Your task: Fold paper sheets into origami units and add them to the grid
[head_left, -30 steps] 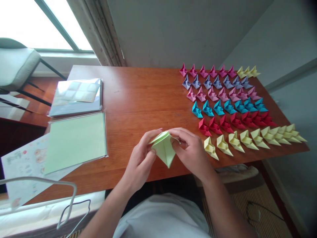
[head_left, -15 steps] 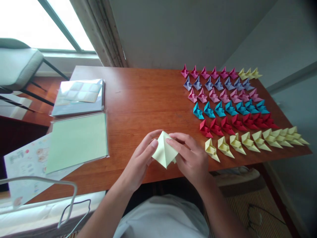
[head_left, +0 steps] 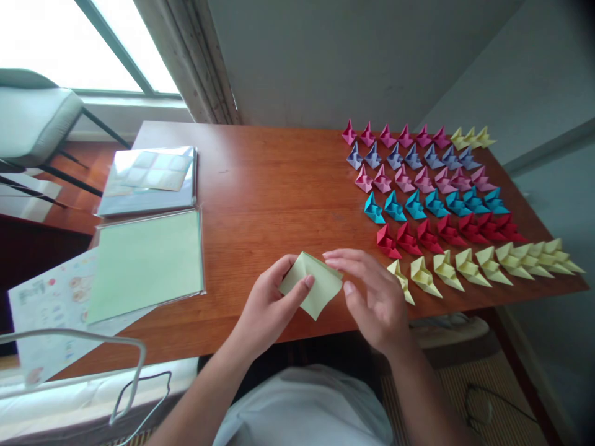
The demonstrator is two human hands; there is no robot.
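Observation:
A pale yellow-green sheet of origami paper (head_left: pixel 320 288), folded into a small diamond, is held over the front of the table. My left hand (head_left: pixel 274 300) pinches its left side, the thumb lying across the front and the other fingers behind. Beside the paper's right corner is my right hand (head_left: pixel 376 297), thumb and fingers apart. Its fingertips are close to the upper right edge; whether they touch it I cannot tell. Just right of that hand runs a row of folded yellow paper pieces (head_left: pixel 469 268), the first partly covered by the hand.
Behind the yellow row stand rows of red (head_left: pixel 449 232), blue (head_left: pixel 434 203), pink (head_left: pixel 424 181), purple (head_left: pixel 413 158) and magenta (head_left: pixel 385 135) folded pieces. On the left lie a green paper pack (head_left: pixel 146 263), a plastic-wrapped pack (head_left: pixel 146 201) and a printed sheet (head_left: pixel 44 310).
My right hand has loosened from the paper and moved slightly right. The paper has turned from a creased, bulging shape to a flatter diamond, with my left thumb farther across it.

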